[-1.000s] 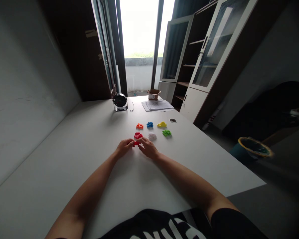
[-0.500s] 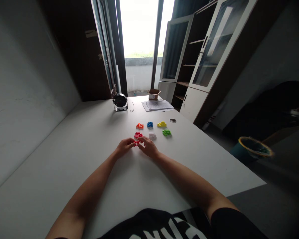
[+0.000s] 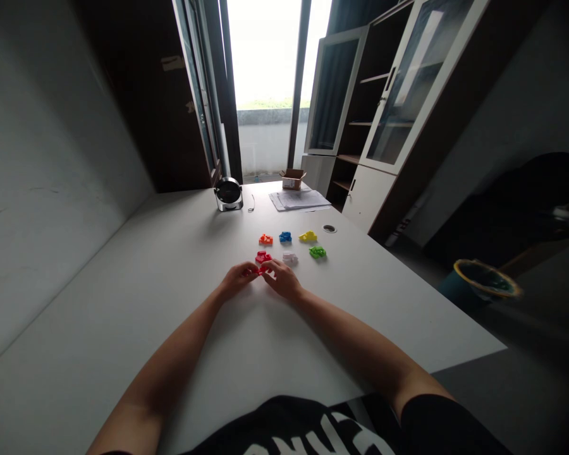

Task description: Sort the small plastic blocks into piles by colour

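Both hands meet over the white table (image 3: 208, 354), pinching a small red plastic piece (image 3: 260, 272) between them. My left hand (image 3: 238, 279) closes its fingertips on the piece's left side, while my right hand (image 3: 283, 279) grips it from the right. Much of the piece is hidden by fingers, so its shape is unclear. Just beyond the fingertips lies a pile of red plastic pieces (image 3: 262, 257). White pieces (image 3: 290, 258) lie right of that pile, close to my right hand. Farther back are orange (image 3: 265, 239), blue (image 3: 285, 237), yellow (image 3: 308, 236) and green pieces (image 3: 317, 252).
At the table's far end stand a round black device in a silver frame (image 3: 228, 193), papers (image 3: 301, 200) and an open cardboard box (image 3: 293, 179). A cable hole (image 3: 329, 229) is near the right edge. A bin (image 3: 483, 281) stands on the floor at right.
The red piece has turned or tilted between my fingers, and less of it shows now. Both hands have stayed nearly in place.
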Demonstrator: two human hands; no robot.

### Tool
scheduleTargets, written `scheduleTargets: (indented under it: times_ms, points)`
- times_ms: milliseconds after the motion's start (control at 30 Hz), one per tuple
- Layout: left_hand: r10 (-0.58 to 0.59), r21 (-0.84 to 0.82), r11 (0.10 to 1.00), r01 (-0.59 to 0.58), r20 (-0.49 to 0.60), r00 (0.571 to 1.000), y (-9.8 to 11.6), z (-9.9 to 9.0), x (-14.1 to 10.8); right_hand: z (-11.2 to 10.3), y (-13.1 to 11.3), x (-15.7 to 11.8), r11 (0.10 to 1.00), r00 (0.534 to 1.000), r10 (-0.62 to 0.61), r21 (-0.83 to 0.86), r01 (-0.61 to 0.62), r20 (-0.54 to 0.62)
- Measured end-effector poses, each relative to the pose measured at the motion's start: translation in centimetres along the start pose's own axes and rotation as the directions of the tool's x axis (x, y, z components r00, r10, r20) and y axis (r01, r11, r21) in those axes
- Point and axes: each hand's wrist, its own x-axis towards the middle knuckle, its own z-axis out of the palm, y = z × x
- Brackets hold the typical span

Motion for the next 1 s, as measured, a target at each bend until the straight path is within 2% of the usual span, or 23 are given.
scheduleTargets:
  times_ms: [300, 500, 767, 1000]
  points:
    - [0.008, -0.066, 0.998, -0.008, -0.007, 1.0, 0.1, 0.0, 0.0, -0.1, -0.2, 0.0, 1.0, 1.0, -0.007, -0.009, 0.007, 0.0]
    - [0.003, -0.141, 0.99, -0.003, -0.003, 1.0, -0.9, 0.0, 0.3, -0.1, -0.2, -0.1, 1.0, 1.0, -0.017, -0.01, 0.017, 0.013]
    - [-0.007, -0.241, 0.97, 0.025, 0.076, 0.997, -1.0, 0.1, 0.3, -0.1, -0.1, -0.3, 0.994, 0.995, -0.079, -0.07, 0.083, 0.059]
    - [-0.012, -0.268, 0.963, 0.031, 0.071, 0.997, -1.3, 0.2, 0.4, 0.1, -0.1, -0.4, 0.992, 0.994, -0.091, -0.084, 0.096, 0.06]
